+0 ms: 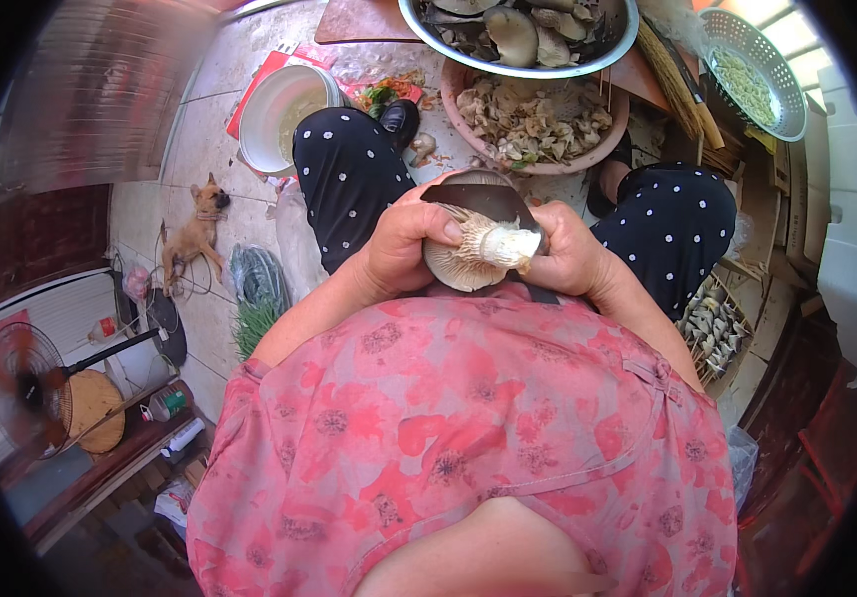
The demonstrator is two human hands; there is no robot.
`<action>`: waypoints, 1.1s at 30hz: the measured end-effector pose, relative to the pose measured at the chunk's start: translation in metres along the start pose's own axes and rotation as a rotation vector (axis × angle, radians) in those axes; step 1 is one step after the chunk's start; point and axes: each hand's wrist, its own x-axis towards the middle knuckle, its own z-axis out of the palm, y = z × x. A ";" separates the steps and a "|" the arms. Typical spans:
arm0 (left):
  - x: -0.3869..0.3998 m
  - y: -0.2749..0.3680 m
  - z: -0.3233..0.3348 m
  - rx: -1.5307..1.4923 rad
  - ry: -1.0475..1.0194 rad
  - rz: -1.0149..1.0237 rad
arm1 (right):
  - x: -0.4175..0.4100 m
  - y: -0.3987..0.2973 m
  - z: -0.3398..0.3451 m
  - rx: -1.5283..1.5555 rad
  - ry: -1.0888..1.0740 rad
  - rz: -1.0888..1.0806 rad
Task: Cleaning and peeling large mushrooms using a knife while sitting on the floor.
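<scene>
My left hand (402, 242) grips a cluster of oyster mushrooms (503, 246) in front of my lap, its thumb pressed on the pale gills. The stem end points right, toward my right hand (568, 250), whose fingers are closed around the right side of the cluster. A dark, smooth cap (473, 201) shows behind the gilled one. My fingertips beneath the mushrooms are hidden. Beyond my hands, a pink basin (547, 166) holds torn pale mushroom pieces. Above it stands a metal basin (518, 72) with whole grey mushrooms.
A white bucket (253, 123) with cloudy liquid stands by my left knee. Bagged green vegetables (258, 280) lie on the floor near a small dog (193, 231). To the right are skewered pieces (715, 328), a straw broom (671, 78) and a colander (800, 112). A fan (29, 392) stands left.
</scene>
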 end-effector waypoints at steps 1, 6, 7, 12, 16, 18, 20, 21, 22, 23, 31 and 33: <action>0.000 0.002 0.001 0.001 0.002 0.000 | -0.001 0.001 0.000 0.046 -0.017 0.032; -0.001 0.017 0.008 0.129 0.077 0.172 | -0.006 0.004 -0.004 0.207 -0.126 0.143; 0.000 0.018 0.007 0.149 0.073 0.194 | -0.005 0.003 -0.004 0.223 -0.151 0.153; -0.001 0.024 0.000 0.155 0.046 0.291 | -0.008 0.007 -0.007 0.230 -0.192 0.187; -0.002 0.025 -0.006 0.172 -0.021 0.226 | -0.007 0.009 -0.007 0.246 -0.227 0.233; 0.001 0.018 -0.010 0.190 0.048 0.160 | -0.004 0.006 -0.003 0.219 -0.221 0.218; 0.005 0.008 -0.019 0.161 0.063 0.062 | -0.002 0.018 -0.006 0.136 -0.278 0.206; 0.007 0.005 -0.021 0.191 0.101 0.064 | -0.001 0.016 -0.003 0.136 -0.281 0.208; 0.009 0.003 -0.024 0.091 0.072 0.082 | 0.001 0.011 0.002 0.225 -0.229 0.219; 0.011 0.003 -0.027 -0.009 0.042 0.101 | 0.002 0.009 0.005 0.313 -0.176 0.229; 0.020 0.021 -0.024 0.097 0.009 0.180 | -0.005 0.017 -0.008 0.812 0.077 0.138; 0.021 0.021 -0.024 0.099 -0.006 0.196 | -0.005 0.015 -0.008 0.870 0.126 0.113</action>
